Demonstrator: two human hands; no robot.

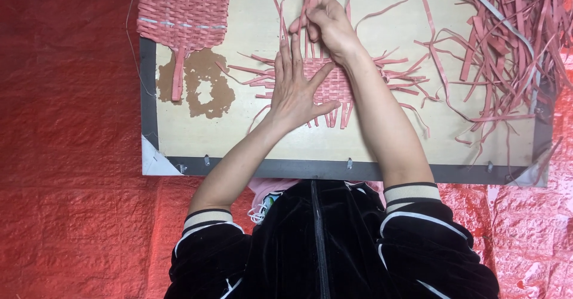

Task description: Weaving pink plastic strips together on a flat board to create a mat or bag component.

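Nearest the camera, black velvet sleeves [412, 239] with striped cuffs reach out over the dark front edge of a pale wooden board [239, 135], which lies on a red textured floor covering [65, 156].

A little further in, the left hand [296, 87] lies flat with its fingers spread wide, palm pressed down on a small pink woven mat [334, 84] in the middle of the board. It grips nothing; it simply pins the weave in place. Loose strip ends stick out from the mat on every side.

Just beyond it, the right hand [325, 21] is closed in a pinch, fingertips together around a thin pink strip [282, 12] that rises from the mat's far edge. As a judgement, the step in hand looks like weaving: one strip is being drawn or tightened through the lattice while the other hand holds the piece still. The next move would seem to call for steady downward pressure from the flat hand and a careful pull along the strip's own line, so the neighbouring strips are not dragged out of place.

Further off, at the board's far left corner, sits a larger finished woven piece [182, 15] with a brown patch [206, 90] of worn surface beside it. At the far right lies a tangled heap of loose pink strips [507, 42], well apart from the hands
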